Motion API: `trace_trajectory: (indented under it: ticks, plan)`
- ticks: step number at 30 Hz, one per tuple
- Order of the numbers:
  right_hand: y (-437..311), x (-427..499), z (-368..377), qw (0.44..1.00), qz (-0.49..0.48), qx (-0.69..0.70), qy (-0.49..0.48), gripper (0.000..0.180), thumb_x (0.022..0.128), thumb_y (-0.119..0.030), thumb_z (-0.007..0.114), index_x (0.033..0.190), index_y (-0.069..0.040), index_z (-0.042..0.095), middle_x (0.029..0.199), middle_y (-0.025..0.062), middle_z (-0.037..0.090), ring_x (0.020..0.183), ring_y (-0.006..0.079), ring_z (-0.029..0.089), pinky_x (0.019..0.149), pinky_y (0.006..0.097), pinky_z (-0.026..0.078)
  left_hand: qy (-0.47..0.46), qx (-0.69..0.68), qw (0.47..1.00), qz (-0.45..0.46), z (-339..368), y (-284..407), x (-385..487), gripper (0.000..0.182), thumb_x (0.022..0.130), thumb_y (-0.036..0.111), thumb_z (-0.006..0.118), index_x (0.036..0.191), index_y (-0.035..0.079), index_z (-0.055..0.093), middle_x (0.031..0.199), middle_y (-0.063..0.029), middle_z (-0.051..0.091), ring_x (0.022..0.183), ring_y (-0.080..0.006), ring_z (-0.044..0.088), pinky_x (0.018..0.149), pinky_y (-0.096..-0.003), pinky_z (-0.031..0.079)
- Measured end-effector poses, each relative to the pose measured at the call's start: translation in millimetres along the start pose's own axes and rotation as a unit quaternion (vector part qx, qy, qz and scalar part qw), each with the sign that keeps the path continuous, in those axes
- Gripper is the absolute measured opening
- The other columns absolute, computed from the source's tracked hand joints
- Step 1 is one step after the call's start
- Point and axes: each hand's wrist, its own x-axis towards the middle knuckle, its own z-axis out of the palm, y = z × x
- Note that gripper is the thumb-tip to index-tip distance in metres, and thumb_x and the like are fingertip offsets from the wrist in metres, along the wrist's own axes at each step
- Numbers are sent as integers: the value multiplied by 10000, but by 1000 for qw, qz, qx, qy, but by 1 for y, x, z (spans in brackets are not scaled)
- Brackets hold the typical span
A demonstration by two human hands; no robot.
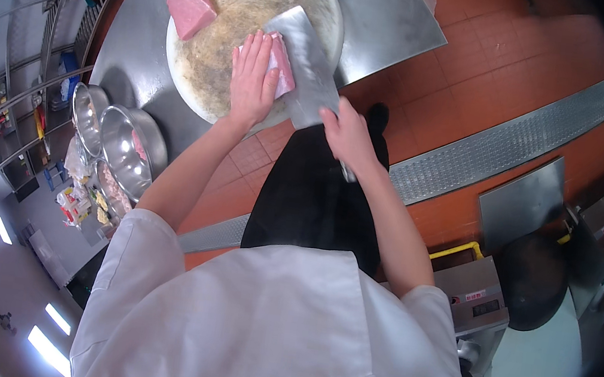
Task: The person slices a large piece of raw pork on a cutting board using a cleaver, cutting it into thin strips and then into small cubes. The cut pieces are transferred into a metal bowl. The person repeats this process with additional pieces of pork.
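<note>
My left hand (252, 83) lies flat, fingers together, on a piece of raw pink meat (283, 67) on the round chopping board (199, 102). The handle of a broad metal cleaver (308, 70) is in my right hand (347, 134). The cleaver's blade is beside the right side of that meat, close against it; whether it cuts into it cannot be told. A second chunk of raw meat (191, 12) rests at the board's upper left edge, apart from both hands. The board's surface is stained brown.
Under the board is a steel table (390, 24) with a corner at the upper right. Steel bowls (158, 140), some with meat, stand at the left near wire shelving (38, 82). A metal floor grate (512, 138) crosses the red tiles. Kitchen equipment (469, 299) stands at the lower right.
</note>
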Motion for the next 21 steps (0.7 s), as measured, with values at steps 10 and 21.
trace_trajectory:
  ticks: [10, 21]
  plan:
    - [12, -40, 11, 1000, 22, -10, 4, 338, 1085, -289, 633, 1081, 41, 564, 969, 364, 716, 1013, 583, 677, 873, 628, 537, -19, -10, 1000, 8, 0, -7, -2, 637, 1152, 330, 369, 1700, 6, 356, 1776, -230, 314, 1669, -417, 231, 1352, -572, 91]
    - [23, -40, 71, 997, -36, 5, 67, 344, 1089, -287, 630, 1075, 49, 560, 995, 359, 724, 1000, 577, 679, 861, 635, 525, -16, -48, 998, 30, 3, -12, 1, 657, 1174, 392, 354, 1705, 5, 334, 1784, -225, 294, 1672, -432, 202, 1349, -586, 95]
